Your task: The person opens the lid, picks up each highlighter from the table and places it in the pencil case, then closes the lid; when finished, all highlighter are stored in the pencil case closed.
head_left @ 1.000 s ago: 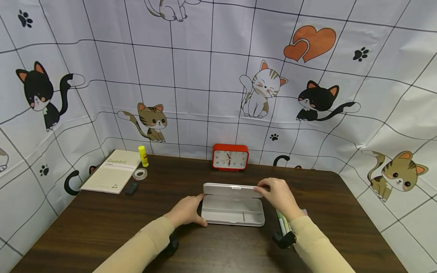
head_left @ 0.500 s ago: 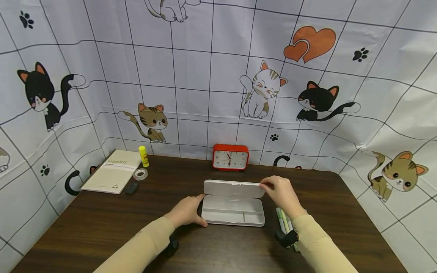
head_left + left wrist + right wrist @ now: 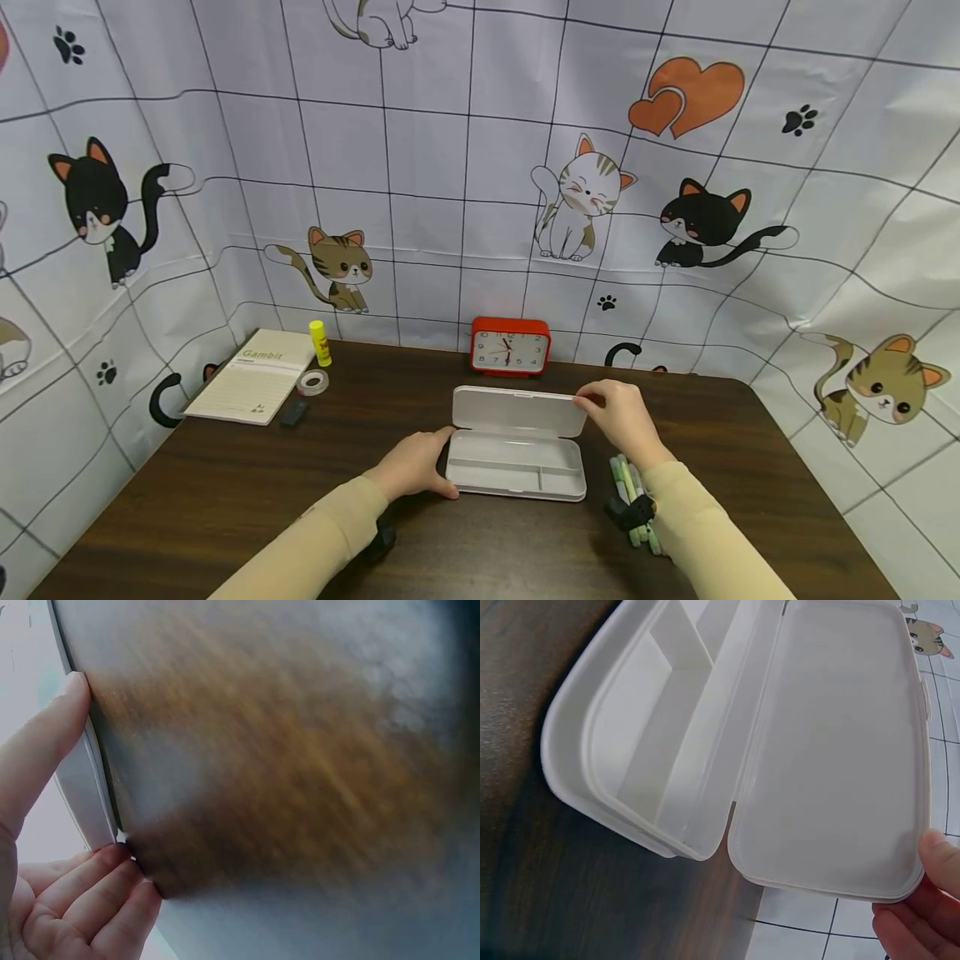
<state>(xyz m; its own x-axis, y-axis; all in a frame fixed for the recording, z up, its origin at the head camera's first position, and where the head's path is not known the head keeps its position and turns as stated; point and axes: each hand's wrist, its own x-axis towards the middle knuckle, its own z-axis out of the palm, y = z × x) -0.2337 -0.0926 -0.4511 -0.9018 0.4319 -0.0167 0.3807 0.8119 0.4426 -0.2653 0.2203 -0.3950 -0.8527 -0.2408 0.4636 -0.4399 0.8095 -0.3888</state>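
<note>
**Two hands hold a white case with its lid raised**

At the far left of the dark worktop (image 3: 225, 500) lies a lined notepad (image 3: 251, 377). Just beside its right edge are a small dark block (image 3: 295, 413), a roll of tape (image 3: 312, 382) and a standing yellow glue stick (image 3: 319, 343). Farther right, the left hand (image 3: 414, 463) has its grip around the left end of the white case (image 3: 487, 474), thumb at the near corner, fingers at the far side. The case sits in the middle of the worktop, its near part split by a divider (image 3: 541, 478). Beyond it stands a red clock (image 3: 510, 346). The right hand's (image 3: 617, 417) grip pinches the right end of the lid (image 3: 517, 412). At the right, green-and-grey markers (image 3: 626, 482) lie partly hidden beneath the right forearm.
</note>
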